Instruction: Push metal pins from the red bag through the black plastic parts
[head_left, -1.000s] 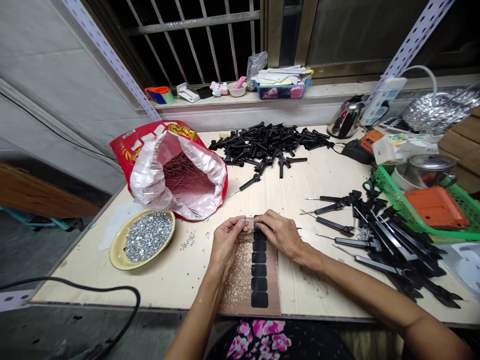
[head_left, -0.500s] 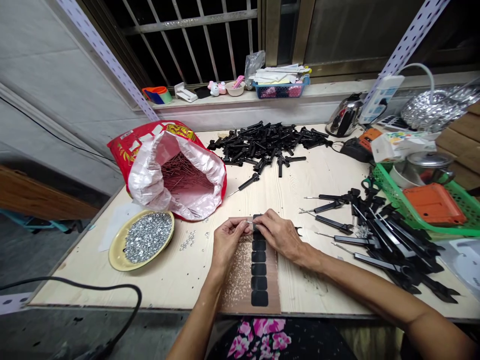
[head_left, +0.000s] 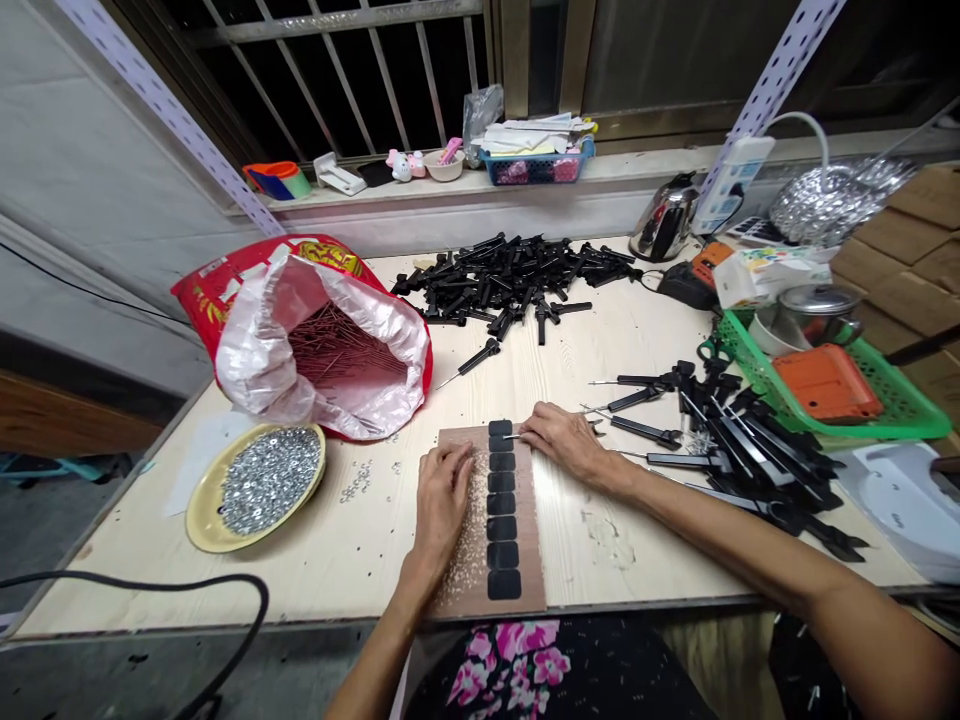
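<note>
"Fingers point(head_left: 534, 432) of the right hand point(head_left: 568, 443): what have they got?"

"They're pinched together on a slim metal shaft point(head_left: 511, 436), its end poking out leftward. A dark forked end point(head_left: 597, 427) shows past the knuckles; the hand hides whatever lies between."

"And the left hand point(head_left: 441, 505)?"

"Its fingers are bent and close together, low over the brown board point(head_left: 531, 585). I can't tell if they hold anything or touch down."

"So where does the shaft sit?"

"At the far part of the column of black pads point(head_left: 502, 528) running along the board. Pale flecks point(head_left: 471, 540) are scattered left of that column."

"What else is on the worktop point(head_left: 337, 560)?"

"On the left, a yellow bowl point(head_left: 199, 515) of small metal rings point(head_left: 271, 480), with loose ones near it. On the right, a heap of black-handled tools point(head_left: 688, 461)."

"Further back?"

"A red bag point(head_left: 225, 275), its white mouth open on reddish-brown rods point(head_left: 330, 350), and a green basket point(head_left: 921, 412) at the right. Behind them, a large pile of black pieces point(head_left: 517, 280), then a steel kettle point(head_left: 664, 217)."

"Farthest?"

"The sill point(head_left: 634, 175), with a blue basket point(head_left: 534, 170) holding papers."
</note>
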